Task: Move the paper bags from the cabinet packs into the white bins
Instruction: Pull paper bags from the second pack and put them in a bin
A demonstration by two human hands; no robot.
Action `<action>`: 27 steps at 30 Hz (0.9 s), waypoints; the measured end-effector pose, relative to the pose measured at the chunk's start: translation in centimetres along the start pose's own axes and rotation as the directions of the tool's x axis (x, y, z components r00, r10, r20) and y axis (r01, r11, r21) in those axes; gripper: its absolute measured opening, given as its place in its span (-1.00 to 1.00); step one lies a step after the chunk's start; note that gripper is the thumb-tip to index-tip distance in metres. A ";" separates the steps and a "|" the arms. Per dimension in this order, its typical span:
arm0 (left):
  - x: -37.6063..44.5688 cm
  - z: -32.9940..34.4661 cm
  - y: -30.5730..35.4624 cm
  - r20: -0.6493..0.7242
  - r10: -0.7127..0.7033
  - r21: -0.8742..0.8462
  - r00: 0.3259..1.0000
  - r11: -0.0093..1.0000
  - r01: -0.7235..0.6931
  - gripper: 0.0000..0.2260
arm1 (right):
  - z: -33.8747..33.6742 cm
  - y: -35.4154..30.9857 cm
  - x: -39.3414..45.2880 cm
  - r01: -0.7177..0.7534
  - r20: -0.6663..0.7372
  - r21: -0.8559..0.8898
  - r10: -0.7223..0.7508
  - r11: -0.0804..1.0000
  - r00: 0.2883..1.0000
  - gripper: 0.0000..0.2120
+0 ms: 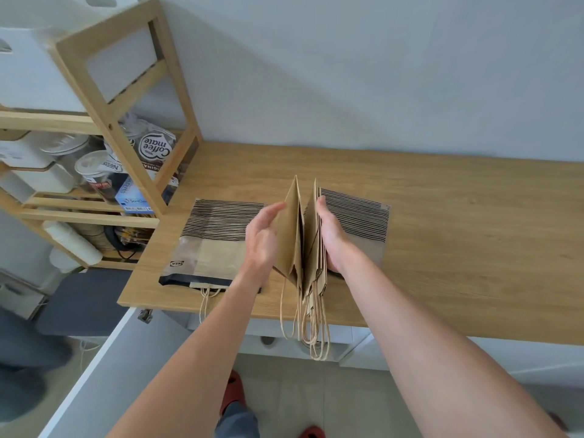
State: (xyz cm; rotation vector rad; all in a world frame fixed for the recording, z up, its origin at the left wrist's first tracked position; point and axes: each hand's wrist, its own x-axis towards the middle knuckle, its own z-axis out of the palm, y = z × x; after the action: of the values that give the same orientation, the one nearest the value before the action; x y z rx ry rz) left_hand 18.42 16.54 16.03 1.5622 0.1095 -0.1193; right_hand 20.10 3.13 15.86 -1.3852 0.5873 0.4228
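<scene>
Centrally in the frame, a stack of brown paper bags [303, 241] stands on edge above the wooden desk [458, 248], pressed between the left hand [262, 238], its fingers straight against the near bag, and the right hand [331, 238], whose fingers curl around the far side of the stack. Two striped packs lie flat on the desk: the left pack [208, 245] with bag handles poking out, the right pack [357, 216] partly hidden behind the right hand. At upper left, a wooden shelf [126, 99] holds a Coffee mate jar [155, 147] and white bins [28, 74].
</scene>
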 end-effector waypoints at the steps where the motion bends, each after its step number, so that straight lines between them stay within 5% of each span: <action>1: 0.2 -0.1 0.4 0.011 0.006 0.039 1.000 0.999 -0.007 -0.46 | 0.1 -0.2 -0.4 0.004 0.006 0.004 -0.004 1.000 1.000 -0.22; 6: 0.4 -0.4 0.6 0.094 0.076 0.215 0.993 0.972 -0.095 -0.78 | 0.6 -0.4 -0.7 0.064 -0.024 -0.049 -0.065 0.997 0.998 -0.26; 14: 0.0 0.4 0.0 0.159 0.135 0.309 0.978 0.934 -0.179 -0.46 | -0.1 -0.2 -0.9 0.138 -0.026 -0.081 -0.140 0.987 0.990 -0.37; 19: -0.2 -0.5 -0.2 0.073 0.166 0.291 0.983 0.940 -0.180 -0.60 | -0.9 -0.1 -1.0 0.151 -0.009 -0.077 -0.152 0.986 0.988 -0.37; 24: -0.6 -0.4 -0.2 0.093 0.121 0.375 0.988 0.915 -0.147 -0.42 | -0.8 0.1 -1.6 0.153 -0.008 -0.093 -0.154 0.984 0.988 -0.24; 27: -0.5 -0.1 -0.2 0.123 0.134 0.383 0.983 0.908 -0.172 -0.48 | -0.7 -0.3 -1.8 0.135 -0.008 -0.133 -0.137 0.982 0.991 -0.18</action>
State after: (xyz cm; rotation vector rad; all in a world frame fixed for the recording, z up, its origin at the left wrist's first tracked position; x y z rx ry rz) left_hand 17.90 16.63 15.94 1.9569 -0.1202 -0.0940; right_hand 18.76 2.49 17.10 -1.5468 0.4816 0.3448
